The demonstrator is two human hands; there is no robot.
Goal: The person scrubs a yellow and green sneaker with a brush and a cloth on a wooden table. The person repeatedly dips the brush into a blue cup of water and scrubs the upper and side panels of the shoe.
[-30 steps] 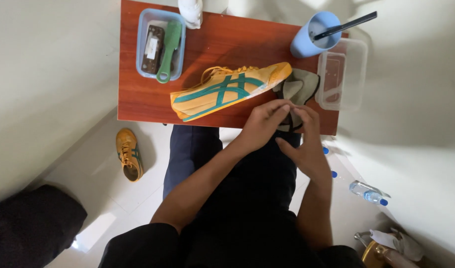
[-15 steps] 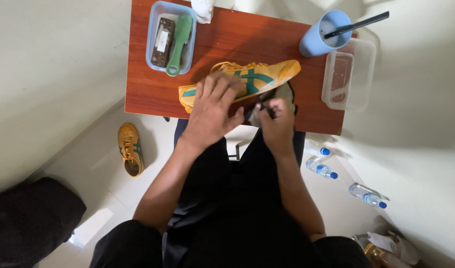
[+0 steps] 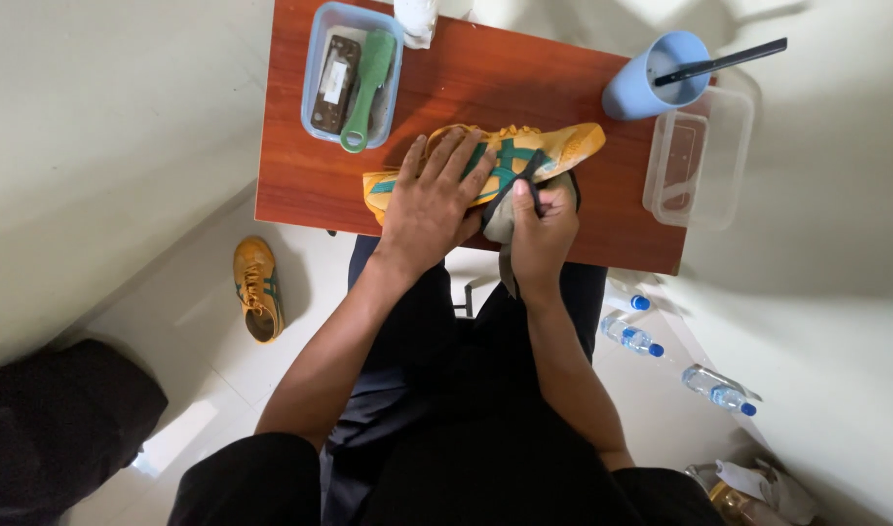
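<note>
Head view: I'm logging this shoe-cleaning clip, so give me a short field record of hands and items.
left hand: pressed flat on yellow sneaker
right hand: holds grey cloth against the sneaker's side
surface: wooden table
tray: green brush, dark block
far right: blue cup, clear container
floor: second sneaker, water bottles

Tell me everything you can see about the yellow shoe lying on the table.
The yellow shoe is a low sneaker with teal stripes crossing its side and yellow laces. It lies on its side on the reddish wooden table, toe pointing toward the blue cup. The left hand presses flat over its heel half, holding it down. The right hand pushes a dark grey cloth against its near side by the stripes. Its sole is hidden.
</note>
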